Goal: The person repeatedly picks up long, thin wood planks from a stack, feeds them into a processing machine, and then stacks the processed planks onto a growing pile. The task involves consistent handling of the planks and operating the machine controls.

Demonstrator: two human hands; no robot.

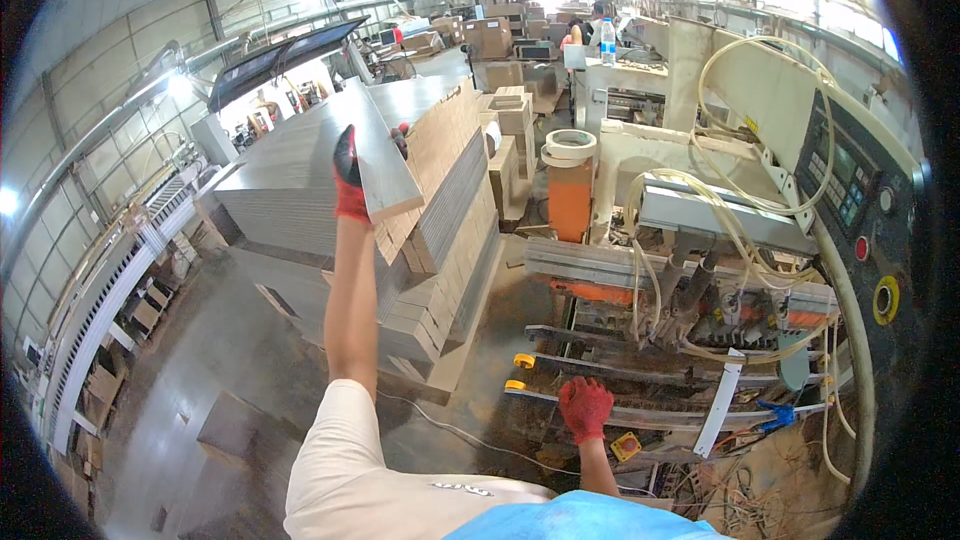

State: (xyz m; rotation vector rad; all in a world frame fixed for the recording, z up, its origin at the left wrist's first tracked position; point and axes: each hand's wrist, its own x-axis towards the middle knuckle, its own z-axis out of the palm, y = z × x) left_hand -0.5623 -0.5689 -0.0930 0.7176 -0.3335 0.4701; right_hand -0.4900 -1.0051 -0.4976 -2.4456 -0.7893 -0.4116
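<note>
My left hand (351,180), in a red glove with black coating, reaches forward and is closed on a narrow grey board (381,162). The board stands tilted against the top of a large stack of grey panels (330,210) with light brown edges. A small dark and red shape shows at the board's other side; I cannot tell whether it is my fingertips. My right hand (585,408), in a red glove, is low over the curved metal rails (640,415) of a machine. Its fingers are curled, and what they hold, if anything, is hidden.
At the right stands the machine's dark control panel (850,180), with pale hoses (720,210) looping beside it. Rolls of tape (571,144) sit on an orange post (570,200) ahead. A roller conveyor (110,290) runs along the left. A thin cable (450,437) crosses the floor.
</note>
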